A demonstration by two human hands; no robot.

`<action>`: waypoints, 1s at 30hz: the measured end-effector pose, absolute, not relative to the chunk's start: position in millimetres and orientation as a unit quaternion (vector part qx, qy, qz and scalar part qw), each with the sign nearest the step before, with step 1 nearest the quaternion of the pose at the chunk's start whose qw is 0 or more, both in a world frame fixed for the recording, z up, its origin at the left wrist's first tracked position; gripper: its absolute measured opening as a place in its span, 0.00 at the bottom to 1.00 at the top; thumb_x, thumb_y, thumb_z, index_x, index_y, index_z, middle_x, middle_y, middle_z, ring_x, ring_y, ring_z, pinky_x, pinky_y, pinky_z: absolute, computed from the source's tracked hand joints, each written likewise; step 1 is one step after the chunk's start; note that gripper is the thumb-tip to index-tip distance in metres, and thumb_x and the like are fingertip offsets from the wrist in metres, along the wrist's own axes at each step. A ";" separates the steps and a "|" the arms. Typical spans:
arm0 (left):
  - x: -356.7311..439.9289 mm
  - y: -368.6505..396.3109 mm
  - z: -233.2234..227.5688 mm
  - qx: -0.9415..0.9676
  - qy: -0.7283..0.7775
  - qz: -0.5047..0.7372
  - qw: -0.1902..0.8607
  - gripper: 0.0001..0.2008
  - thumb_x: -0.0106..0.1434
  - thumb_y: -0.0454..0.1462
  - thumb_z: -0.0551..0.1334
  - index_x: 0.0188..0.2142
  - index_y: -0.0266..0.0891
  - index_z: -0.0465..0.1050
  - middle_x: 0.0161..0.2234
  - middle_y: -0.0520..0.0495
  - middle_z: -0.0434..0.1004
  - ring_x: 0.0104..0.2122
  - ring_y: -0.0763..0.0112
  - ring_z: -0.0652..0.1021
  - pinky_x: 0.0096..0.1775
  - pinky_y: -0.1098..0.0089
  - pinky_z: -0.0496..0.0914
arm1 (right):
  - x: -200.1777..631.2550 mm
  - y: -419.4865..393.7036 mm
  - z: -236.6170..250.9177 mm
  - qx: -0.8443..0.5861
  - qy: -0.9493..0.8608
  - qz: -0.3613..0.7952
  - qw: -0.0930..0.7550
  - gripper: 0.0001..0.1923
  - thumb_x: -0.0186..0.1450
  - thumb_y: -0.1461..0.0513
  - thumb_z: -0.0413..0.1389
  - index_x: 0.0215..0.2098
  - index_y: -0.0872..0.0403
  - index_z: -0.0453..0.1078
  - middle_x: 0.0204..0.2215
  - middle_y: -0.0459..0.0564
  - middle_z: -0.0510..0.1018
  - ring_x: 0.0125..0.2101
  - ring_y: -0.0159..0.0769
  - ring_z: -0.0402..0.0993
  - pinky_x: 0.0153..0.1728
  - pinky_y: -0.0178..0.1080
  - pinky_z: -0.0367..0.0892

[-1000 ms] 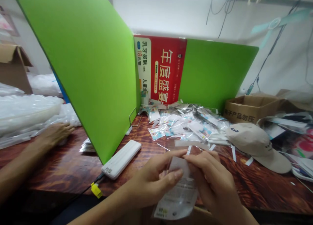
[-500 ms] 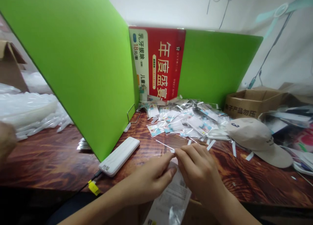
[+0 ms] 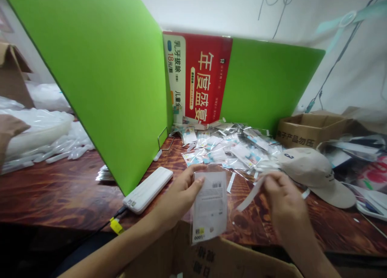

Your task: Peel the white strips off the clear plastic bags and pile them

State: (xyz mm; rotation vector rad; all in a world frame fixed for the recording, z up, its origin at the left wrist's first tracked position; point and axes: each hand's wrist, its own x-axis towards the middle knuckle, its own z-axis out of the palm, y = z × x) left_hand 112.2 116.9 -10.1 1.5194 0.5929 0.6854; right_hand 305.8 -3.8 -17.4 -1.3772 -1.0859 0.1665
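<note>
My left hand point(image 3: 178, 197) pinches the top edge of a clear plastic packet point(image 3: 210, 207) with a white printed card inside; the packet hangs upright over the table's near edge. My right hand point(image 3: 282, 193) is off to the right of it and holds a thin white strip point(image 3: 249, 195) between thumb and fingers, slanting down toward the packet. Behind both hands lies a heap of several similar filled packets point(image 3: 229, 149) on the dark wooden table point(image 3: 60, 189).
Green divider panels point(image 3: 99, 80) and a red poster point(image 3: 201, 78) wall the workspace. A white power bank point(image 3: 148, 189) with a cable lies left of my hands, a beige cap point(image 3: 314, 173) right. Cardboard boxes stand at back right point(image 3: 308, 129) and under the packet point(image 3: 217, 260). Plastic bags point(image 3: 39, 137) pile far left.
My hands, pinched together at the packet's top, have come apart: the right pulled the white strip off to the right, the left lifted the packet upright. The other person's hand at left withdrew.
</note>
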 end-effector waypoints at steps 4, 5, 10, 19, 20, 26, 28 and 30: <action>114.1 116.9 -10.2 0.616 0.269 0.344 0.655 0.20 0.64 0.43 0.60 0.53 0.38 0.63 0.36 0.47 0.77 0.34 0.67 0.77 0.35 0.69 0.71 | 263.3 -18.8 -26.8 -0.464 -0.757 0.307 0.343 0.09 0.67 0.56 0.54 0.30 0.49 0.71 0.27 0.44 0.76 0.27 0.33 0.72 0.27 0.32 0.67; 114.5 116.5 -10.3 0.602 0.270 0.351 0.664 0.20 0.63 0.43 0.61 0.52 0.38 0.63 0.36 0.47 0.77 0.33 0.68 0.77 0.34 0.69 0.71 | 257.8 -20.6 -26.8 -0.438 -0.774 0.337 0.307 0.09 0.65 0.56 0.56 0.29 0.49 0.72 0.26 0.43 0.76 0.26 0.31 0.72 0.26 0.30 0.66; 115.2 115.4 -11.0 0.572 0.245 0.363 0.694 0.20 0.61 0.45 0.65 0.49 0.40 0.65 0.33 0.50 0.78 0.31 0.69 0.78 0.34 0.70 0.73 | 261.9 -18.7 -14.3 -0.486 -0.683 0.388 0.383 0.13 0.67 0.54 0.55 0.29 0.54 0.72 0.25 0.43 0.75 0.26 0.29 0.71 0.27 0.29 0.65; 110.7 109.7 -4.6 0.606 0.224 0.268 0.714 0.17 0.61 0.43 0.66 0.48 0.43 0.69 0.28 0.53 0.77 0.26 0.72 0.76 0.27 0.75 0.69 | 295.6 13.0 -27.9 -0.549 -0.435 0.366 0.613 0.18 0.60 0.51 0.64 0.42 0.53 0.74 0.35 0.49 0.77 0.34 0.37 0.73 0.34 0.36 0.67; 110.8 109.2 -4.2 0.602 0.225 0.266 0.718 0.17 0.60 0.43 0.66 0.48 0.43 0.70 0.28 0.53 0.77 0.26 0.73 0.76 0.27 0.76 0.68 | 296.9 14.5 -29.5 -0.527 -0.428 0.394 0.620 0.16 0.59 0.51 0.65 0.40 0.53 0.75 0.33 0.48 0.78 0.33 0.36 0.73 0.34 0.36 0.66; 113.0 109.7 -4.2 0.535 0.220 0.277 0.768 0.13 0.53 0.41 0.71 0.37 0.42 0.76 0.25 0.55 0.75 0.23 0.77 0.73 0.27 0.77 0.67 | 299.0 16.3 -27.2 -0.446 -0.337 0.466 0.685 0.14 0.47 0.56 0.72 0.31 0.50 0.81 0.24 0.45 0.78 0.25 0.30 0.69 0.30 0.34 0.63; 112.9 110.3 -5.0 0.530 0.215 0.271 0.774 0.13 0.51 0.41 0.72 0.35 0.41 0.77 0.26 0.54 0.75 0.24 0.76 0.73 0.28 0.76 0.67 | 300.1 14.6 -24.3 -0.435 -0.329 0.495 0.676 0.11 0.46 0.59 0.71 0.28 0.51 0.81 0.24 0.46 0.79 0.26 0.31 0.69 0.30 0.34 0.63; 112.5 110.5 -6.1 0.539 0.209 0.266 0.771 0.13 0.50 0.42 0.72 0.34 0.41 0.78 0.27 0.53 0.75 0.26 0.75 0.73 0.29 0.75 0.67 | 301.8 12.2 -23.0 -0.439 -0.329 0.500 0.671 0.08 0.46 0.61 0.69 0.26 0.53 0.81 0.23 0.48 0.79 0.26 0.31 0.69 0.29 0.33 0.63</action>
